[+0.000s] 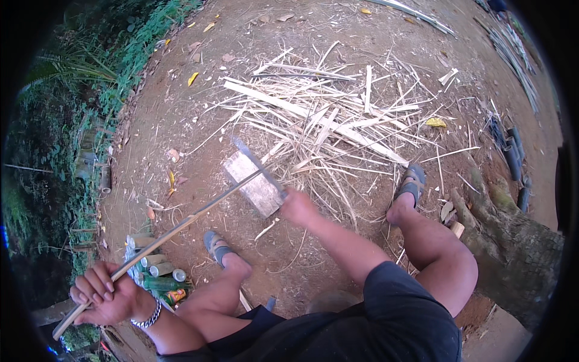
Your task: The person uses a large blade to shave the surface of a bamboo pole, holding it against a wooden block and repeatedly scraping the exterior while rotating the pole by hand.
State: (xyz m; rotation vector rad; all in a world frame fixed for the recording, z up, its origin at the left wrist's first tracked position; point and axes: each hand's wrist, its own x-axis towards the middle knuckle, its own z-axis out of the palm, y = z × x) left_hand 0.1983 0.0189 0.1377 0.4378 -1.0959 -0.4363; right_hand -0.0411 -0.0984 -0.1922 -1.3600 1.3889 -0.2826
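Note:
My left hand [107, 294], a chain bracelet at its wrist, is closed round the lower end of a long, thin bamboo strip [176, 229]. The strip slants up and right, its far end over a pale wooden block [260, 196] on the ground. Closed on the handle of a machete [248, 154] is my right hand [298, 207]; the fingers wrap the grip, so the handle is mostly hidden. The blade points up and left across the block and meets the strip near its far end. Whether the edge has cut into the strip I cannot tell.
A loose heap of split bamboo strips [325, 120] spreads beyond the block. My sandalled feet flank the work. Bottles and cans [158, 268] lie near my left leg; a tree root [506, 247] is at the right. Dark tubes [512, 154] and long poles [512, 57] lie farther right.

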